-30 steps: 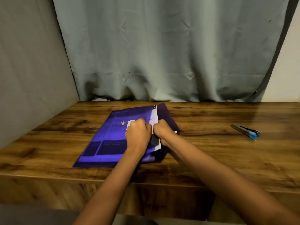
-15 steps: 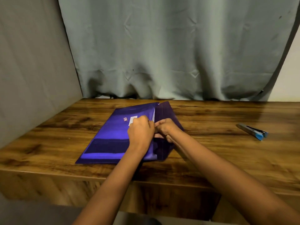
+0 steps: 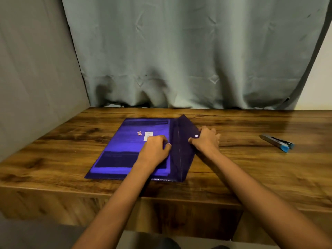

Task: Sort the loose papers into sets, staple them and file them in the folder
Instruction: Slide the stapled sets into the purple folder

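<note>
A purple translucent folder (image 3: 125, 146) lies flat on the wooden table (image 3: 251, 169), and sheets of paper show dimly through its cover. Its flap (image 3: 183, 130) stands open along the right side and carries a white snap button (image 3: 196, 136). My left hand (image 3: 154, 150) sits on the folder's body with curled fingers, its thumb at the cover's right edge. My right hand (image 3: 206, 139) grips the flap's outer edge beside the button. No loose paper lies outside the folder.
A grey stapler with a blue end (image 3: 277, 142) lies on the table to the right, well apart from my hands. A grey curtain (image 3: 179, 60) hangs behind the table and a grey wall (image 3: 36, 78) closes the left side.
The white paper edge that stuck out at the folder's mouth has gone inside. My right hand has moved right from the opening to the flap's edge, and the flap has swung out.
</note>
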Demonstrator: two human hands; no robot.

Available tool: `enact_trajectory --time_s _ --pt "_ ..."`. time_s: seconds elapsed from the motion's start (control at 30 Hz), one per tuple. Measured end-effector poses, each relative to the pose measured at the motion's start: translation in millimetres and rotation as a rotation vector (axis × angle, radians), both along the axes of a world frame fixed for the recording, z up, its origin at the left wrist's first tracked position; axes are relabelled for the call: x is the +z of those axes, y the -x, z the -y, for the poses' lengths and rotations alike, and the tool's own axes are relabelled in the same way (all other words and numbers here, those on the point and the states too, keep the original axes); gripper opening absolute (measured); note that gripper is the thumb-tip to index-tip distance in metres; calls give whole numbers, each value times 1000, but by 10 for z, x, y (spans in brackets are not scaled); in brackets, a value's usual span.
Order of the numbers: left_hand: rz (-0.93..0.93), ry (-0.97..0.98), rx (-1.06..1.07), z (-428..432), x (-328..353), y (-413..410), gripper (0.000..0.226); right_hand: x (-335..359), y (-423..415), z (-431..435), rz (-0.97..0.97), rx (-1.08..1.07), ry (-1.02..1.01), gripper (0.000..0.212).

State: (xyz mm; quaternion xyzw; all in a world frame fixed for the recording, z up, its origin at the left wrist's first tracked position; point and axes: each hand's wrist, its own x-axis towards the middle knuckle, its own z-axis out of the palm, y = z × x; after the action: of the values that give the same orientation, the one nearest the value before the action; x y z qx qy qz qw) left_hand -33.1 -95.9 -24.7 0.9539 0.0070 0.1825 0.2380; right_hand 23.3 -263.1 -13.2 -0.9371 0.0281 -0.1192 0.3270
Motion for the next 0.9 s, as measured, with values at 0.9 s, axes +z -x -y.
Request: enact_trajectory --time_s 0.9 --pt "-183 -232 -149 -185 -205 58 58 -176 91 -277 81 539 205 51"
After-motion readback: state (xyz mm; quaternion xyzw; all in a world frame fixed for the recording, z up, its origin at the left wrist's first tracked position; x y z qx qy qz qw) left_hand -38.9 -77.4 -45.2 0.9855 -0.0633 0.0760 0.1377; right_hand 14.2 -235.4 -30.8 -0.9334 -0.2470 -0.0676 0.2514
